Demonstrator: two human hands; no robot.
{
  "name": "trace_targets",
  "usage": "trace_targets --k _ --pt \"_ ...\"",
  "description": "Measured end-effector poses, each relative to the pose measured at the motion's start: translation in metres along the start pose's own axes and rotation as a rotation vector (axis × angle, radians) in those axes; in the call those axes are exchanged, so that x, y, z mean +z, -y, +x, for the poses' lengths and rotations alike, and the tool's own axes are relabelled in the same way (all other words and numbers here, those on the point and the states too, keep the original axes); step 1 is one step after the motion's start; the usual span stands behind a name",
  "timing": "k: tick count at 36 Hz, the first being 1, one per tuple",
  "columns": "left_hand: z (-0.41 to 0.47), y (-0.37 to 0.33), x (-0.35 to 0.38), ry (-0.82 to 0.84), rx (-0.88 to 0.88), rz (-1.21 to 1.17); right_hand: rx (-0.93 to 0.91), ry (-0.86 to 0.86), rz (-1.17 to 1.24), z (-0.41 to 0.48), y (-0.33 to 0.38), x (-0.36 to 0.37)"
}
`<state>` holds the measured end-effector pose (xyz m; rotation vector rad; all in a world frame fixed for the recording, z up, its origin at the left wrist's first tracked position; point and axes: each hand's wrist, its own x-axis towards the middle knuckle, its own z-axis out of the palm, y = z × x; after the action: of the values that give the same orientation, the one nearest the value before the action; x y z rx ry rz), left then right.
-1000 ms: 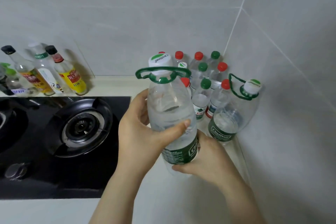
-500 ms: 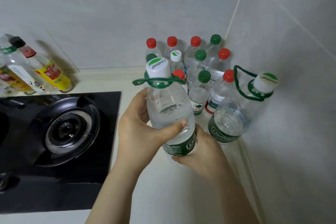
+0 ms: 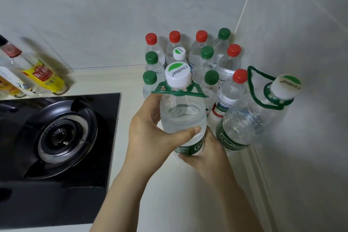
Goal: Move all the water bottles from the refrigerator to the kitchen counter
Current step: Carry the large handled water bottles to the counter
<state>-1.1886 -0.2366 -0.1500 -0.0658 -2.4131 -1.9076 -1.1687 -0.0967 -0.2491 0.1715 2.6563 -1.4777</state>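
A large clear water bottle (image 3: 181, 117) with a white cap, green carry handle and green label is upright between both hands above the pale kitchen counter (image 3: 169, 194). My left hand (image 3: 150, 133) wraps its left side, thumb across the front. My right hand (image 3: 205, 152) cups its base from the right. A second large bottle (image 3: 244, 124) of the same kind leans toward the right wall. Behind them, several small water bottles (image 3: 203, 62) with red and green caps stand grouped in the counter's corner.
A black gas hob with a round burner (image 3: 62, 133) fills the counter to the left. Seasoning bottles (image 3: 43, 75), one with a yellow label, stand against the back wall at far left. Grey tiled walls close the corner at the back and right.
The view has shifted right and tilted down, so the hob and seasoning bottles slid left. The held bottle has moved a little closer to the corner group; both hands keep the same grip.
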Motion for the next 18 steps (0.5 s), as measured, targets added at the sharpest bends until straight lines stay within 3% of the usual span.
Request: trace_targets --k 18 --pt "0.015 0.011 0.010 0.094 0.041 0.099 -0.050 -0.107 0.135 0.012 -0.019 0.010"
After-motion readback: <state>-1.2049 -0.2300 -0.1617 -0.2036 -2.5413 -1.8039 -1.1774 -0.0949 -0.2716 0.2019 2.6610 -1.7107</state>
